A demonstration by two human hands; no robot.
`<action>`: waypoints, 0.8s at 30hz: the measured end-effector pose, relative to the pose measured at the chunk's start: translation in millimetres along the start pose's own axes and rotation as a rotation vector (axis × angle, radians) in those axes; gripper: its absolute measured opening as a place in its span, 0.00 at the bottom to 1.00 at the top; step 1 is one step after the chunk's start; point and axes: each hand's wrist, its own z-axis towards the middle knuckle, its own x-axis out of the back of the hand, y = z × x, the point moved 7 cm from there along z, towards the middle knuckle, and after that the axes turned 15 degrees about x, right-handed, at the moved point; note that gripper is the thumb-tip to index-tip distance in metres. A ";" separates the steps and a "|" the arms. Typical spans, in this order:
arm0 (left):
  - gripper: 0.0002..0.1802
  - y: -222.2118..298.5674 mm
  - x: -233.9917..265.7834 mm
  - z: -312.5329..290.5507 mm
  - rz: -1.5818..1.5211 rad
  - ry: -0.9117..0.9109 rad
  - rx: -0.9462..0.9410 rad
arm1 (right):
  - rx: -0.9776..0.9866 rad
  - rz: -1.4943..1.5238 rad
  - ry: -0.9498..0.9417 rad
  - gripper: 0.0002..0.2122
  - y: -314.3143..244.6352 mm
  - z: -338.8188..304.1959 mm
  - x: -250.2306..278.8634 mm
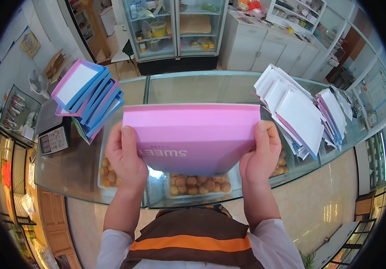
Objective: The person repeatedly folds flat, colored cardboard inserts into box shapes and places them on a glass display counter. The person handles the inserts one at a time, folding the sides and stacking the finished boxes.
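Note:
A pink-to-purple cardboard box point(193, 130) with pale lettering is held up between my two hands over the glass counter. My left hand point(128, 150) grips its left edge, thumb on the face toward me. At the right edge, my right hand point(261, 152) holds it the same way. What the fingers do behind the box is partly hidden. To the left rises a stack of folded pink and blue box trays point(87, 96). White-sided flat cartons point(294, 112) lean in a pile on the right.
Beneath the glass counter point(202, 87) sit trays of round golden pastries point(199, 184). A weighing scale or calculator with keys point(53, 140) stands left of the trays. Beyond the counter are a glass-door fridge point(177, 31) and white cabinets point(264, 47).

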 end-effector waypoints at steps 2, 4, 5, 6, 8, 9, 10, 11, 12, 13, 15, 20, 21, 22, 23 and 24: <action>0.13 4.2 -4.8 7.3 -0.113 0.019 -0.064 | -0.031 0.047 0.069 0.07 7.1 4.7 -6.7; 0.11 -10.3 5.6 9.3 -0.121 0.038 -0.055 | -0.082 0.012 0.184 0.07 16.4 0.0 -11.1; 0.10 -17.3 10.5 10.3 -0.110 0.038 -0.051 | -0.089 0.047 0.109 0.07 28.7 -2.0 -4.4; 0.09 -21.7 13.5 10.8 -0.098 0.039 -0.047 | -0.091 0.050 0.076 0.08 32.8 -1.9 -2.1; 0.09 -28.1 13.8 13.9 -0.174 0.005 -0.008 | -0.100 0.054 0.012 0.08 40.6 -0.4 -1.0; 0.08 -30.1 13.7 16.6 -0.212 -0.012 0.012 | -0.096 0.098 -0.023 0.08 40.6 3.0 -4.0; 0.08 -29.1 10.7 18.9 -0.252 -0.098 0.071 | -0.097 0.142 -0.057 0.09 38.3 7.0 -7.8; 0.08 -26.2 10.7 21.3 -0.295 -0.184 0.132 | -0.098 0.184 -0.090 0.09 38.4 8.2 -7.9; 0.08 -27.7 13.7 24.5 -0.339 -0.268 0.194 | -0.133 0.180 -0.219 0.09 42.5 6.6 -7.2; 0.07 -27.1 16.7 25.8 -0.263 -0.510 0.171 | -0.167 0.180 -0.350 0.09 45.0 6.1 -2.6; 0.07 -48.1 34.2 14.6 0.057 -0.730 0.192 | -0.250 0.063 -0.680 0.05 53.6 -4.9 17.2; 0.06 -129.3 46.9 -53.0 0.932 -1.045 0.170 | -0.172 -0.576 -1.375 0.04 96.5 -86.5 70.2; 0.08 -144.5 47.4 -59.4 0.992 -1.049 0.157 | -0.112 -0.665 -1.450 0.05 103.8 -101.4 74.8; 0.10 -158.2 46.6 -66.6 1.055 -1.054 0.147 | -0.054 -0.692 -1.467 0.06 108.1 -110.1 74.7; 0.11 -167.3 43.8 -72.9 1.120 -1.062 0.131 | 0.009 -0.721 -1.478 0.08 111.9 -116.3 74.4; 0.13 -169.4 40.4 -73.0 1.115 -1.007 0.116 | 0.072 -0.749 -1.488 0.09 113.5 -120.7 73.8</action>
